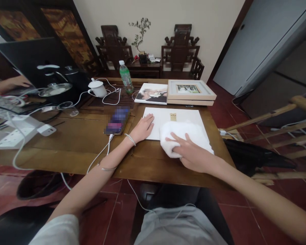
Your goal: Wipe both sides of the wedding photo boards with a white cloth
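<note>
My left hand (146, 128) lies flat on the left edge of a white flat panel (153, 117), fingers stretched out and holding nothing. With my right hand (191, 151) I grip a folded white cloth (185, 131), which rests over the panel's near right part and hides it. Some of my right fingers spread over the cloth, while others tuck into its fold. A small tan piece (173, 117) shows on the panel just beyond the cloth.
Behind the panel are a photo print (153, 93) and stacked picture frames (191, 92). Leftward are a phone (117, 120) on a cable, a green-labelled bottle (126, 77), a lidded white cup (98, 88), a clear plastic cup (68, 109) and a power strip (17, 134). Another person's hand (19, 81) is at far left.
</note>
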### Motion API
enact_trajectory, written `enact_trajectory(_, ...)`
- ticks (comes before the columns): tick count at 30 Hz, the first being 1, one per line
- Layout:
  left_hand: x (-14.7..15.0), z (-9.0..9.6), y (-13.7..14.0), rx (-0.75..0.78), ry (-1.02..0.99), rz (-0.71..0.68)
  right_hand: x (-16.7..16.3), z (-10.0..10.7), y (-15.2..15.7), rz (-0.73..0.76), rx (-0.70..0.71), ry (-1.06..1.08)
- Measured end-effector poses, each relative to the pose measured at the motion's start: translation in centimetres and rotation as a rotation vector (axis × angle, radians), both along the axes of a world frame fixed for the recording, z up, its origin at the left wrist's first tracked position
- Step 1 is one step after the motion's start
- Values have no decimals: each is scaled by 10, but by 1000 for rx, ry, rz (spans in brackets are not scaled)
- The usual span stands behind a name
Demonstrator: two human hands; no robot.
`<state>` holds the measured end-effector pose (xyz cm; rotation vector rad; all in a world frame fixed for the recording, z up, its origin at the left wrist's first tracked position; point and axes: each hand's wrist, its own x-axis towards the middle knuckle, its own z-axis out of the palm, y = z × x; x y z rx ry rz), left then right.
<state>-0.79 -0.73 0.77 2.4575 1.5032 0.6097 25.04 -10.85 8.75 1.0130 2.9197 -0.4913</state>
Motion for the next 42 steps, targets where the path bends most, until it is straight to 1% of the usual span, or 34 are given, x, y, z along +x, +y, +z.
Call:
enact_trajectory(2,0,1,0,-8,0,-3,4,4,9,19,-2,18)
enact_trajectory(4,0,1,0,-17,-5,-4,6,6,30,-11,33,41)
enact_trajectory(9,-1,1,0,-24,-16,-1,-9,7,100,-172,119,77)
enact_trajectory(12,-1,3,-1,-32,0,-3,-28,3,123,-273,159,79)
enact_trajectory(14,-1,4,-1,-36,11,-4,-39,-3,124,-297,205,40)
enact_trajectory(16,-1,3,-1,-34,11,-3,-44,-9,113,-261,243,-1)
enact_trajectory(18,-1,2,0,-30,5,-1,-43,-14,94,-197,253,-18)
enact_trajectory(20,-1,0,0,-23,0,3,-37,-17,69,-139,234,-21)
enact_trajectory(24,-1,0,0,-14,-9,6,-24,-10,18,-37,169,-39)
enact_trajectory(26,0,1,0,-20,-12,5,-20,-1,3,15,133,-44)
enact_trajectory(27,0,1,0,-24,-16,6,-19,4,0,32,114,-45)
enact_trajectory(29,0,1,0,-30,-23,11,-19,13,5,50,75,-49)
enact_trajectory(32,-1,-1,1,-27,-32,16,-21,18,38,2,50,-47)
enact_trajectory(34,-2,-2,1,-20,-41,16,-26,14,67,-64,93,-31)
enact_trajectory(37,-3,-4,3,-22,-47,16,-39,0,102,-187,205,7)
enact_trajectory(39,-4,-5,4,-22,-35,9,-49,-10,111,-252,258,12)
enact_trajectory(40,-4,-5,4,-19,-28,3,-53,-14,110,-266,277,5)
enact_trajectory(42,-5,-7,4,-11,-17,-4,-57,-18,98,-241,297,-16)
